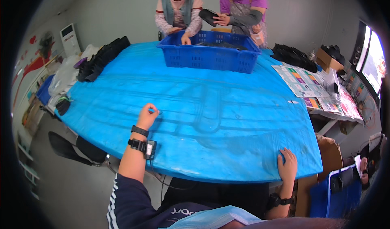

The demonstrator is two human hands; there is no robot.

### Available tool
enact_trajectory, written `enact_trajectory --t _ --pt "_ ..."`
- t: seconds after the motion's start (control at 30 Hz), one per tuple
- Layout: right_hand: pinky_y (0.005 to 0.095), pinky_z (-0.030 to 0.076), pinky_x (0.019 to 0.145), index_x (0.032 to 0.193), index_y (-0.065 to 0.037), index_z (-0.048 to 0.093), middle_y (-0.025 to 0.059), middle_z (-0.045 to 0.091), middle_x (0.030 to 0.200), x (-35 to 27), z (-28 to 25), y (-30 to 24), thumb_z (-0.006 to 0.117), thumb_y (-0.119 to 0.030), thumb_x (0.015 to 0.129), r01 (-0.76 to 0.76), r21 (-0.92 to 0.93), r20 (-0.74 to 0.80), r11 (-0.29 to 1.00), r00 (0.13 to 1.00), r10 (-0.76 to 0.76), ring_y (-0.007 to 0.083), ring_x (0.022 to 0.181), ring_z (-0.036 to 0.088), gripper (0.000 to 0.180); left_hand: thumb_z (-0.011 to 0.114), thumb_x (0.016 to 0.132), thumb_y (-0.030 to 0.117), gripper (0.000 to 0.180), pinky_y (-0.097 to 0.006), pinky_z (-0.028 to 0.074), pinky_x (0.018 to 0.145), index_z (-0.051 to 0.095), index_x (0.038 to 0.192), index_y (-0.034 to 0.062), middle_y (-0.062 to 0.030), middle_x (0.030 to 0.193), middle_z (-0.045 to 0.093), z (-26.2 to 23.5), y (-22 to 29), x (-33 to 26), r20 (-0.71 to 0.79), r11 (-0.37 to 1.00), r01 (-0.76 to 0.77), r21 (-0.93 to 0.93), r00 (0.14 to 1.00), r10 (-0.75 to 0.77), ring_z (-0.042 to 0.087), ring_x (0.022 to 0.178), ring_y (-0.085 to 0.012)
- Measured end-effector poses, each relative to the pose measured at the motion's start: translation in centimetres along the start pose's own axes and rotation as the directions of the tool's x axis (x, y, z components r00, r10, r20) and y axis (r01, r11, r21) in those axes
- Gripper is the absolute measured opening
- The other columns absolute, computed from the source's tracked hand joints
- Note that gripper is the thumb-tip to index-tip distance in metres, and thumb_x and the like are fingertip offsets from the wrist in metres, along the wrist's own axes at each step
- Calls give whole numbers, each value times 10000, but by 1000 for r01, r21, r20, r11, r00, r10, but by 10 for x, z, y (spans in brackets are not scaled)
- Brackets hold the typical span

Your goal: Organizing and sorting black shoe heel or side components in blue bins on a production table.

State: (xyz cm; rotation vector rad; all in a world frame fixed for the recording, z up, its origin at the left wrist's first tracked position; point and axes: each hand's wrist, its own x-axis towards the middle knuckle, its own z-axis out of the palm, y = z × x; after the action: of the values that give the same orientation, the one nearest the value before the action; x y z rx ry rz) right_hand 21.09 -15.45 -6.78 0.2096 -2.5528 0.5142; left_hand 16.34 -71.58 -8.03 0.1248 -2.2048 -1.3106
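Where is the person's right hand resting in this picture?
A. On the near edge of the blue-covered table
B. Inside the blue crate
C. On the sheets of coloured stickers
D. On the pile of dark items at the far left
A: the right hand lies flat with fingers spread on the near rim of the blue-covered table, far from the blue crate, where two other people stand.

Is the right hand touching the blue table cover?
Touching. Head view: the right hand lies flat, fingers spread, on the blue table cover at its near edge.
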Motion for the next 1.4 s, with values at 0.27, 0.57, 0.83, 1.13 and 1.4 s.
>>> enact_trajectory --t 0.27,0.57,0.83,1.13,1.4 --pt "402 386 886 929 -73 617 125 579 1060 9 14 7 571 -220 769 28 -38 6 999 1000 -28 310 1017 507 222 629 760 88 124 -263 432 640 530 832 63 -24 776 536 -12 -32 14 32 1000 -11 -18 999 12 493 710 -125" --pt "399 336 943 1003 -67 597 112 551 1124 -1 6 8 524 -236 818 -23 2 28 1000 999 23 280 1115 461 261 561 815 81 164 -184 301 468 411 757 115 13 727 467 -12 -68 26 96 997 -26 -77 995 34 397 550 -52" --pt "387 400 881 1031 -68 573 126 568 1075 -1 -25 24 593 -87 756 31 291 -313 956 948 64 298 1041 511 276 559 784 45 142 -198 332 482 433 749 99 3 720 480 -10 -57 25 76 997 70 -19 995 -68 432 565 -68" --pt "392 410 871 1116 13 488 209 520 1109 -178 -280 259 567 -214 718 -785 -480 -708 392 610 356 351 1004 512 466 602 754 266 358 -382 408 870 549 1029 43 -177 1034 562 24 54 34 507 508 -272 818 757 -412 513 1011 -308" --pt "332 441 504 862 40 569 97 595 708 -451 -372 399 692 -229 705 -981 161 -353 108 45 935 169 558 542 335 518 868 282 441 -319 473 791 420 1228 47 -97 1170 473 317 407 -77 922 900 204 -385 45 384 531 1006 -196"
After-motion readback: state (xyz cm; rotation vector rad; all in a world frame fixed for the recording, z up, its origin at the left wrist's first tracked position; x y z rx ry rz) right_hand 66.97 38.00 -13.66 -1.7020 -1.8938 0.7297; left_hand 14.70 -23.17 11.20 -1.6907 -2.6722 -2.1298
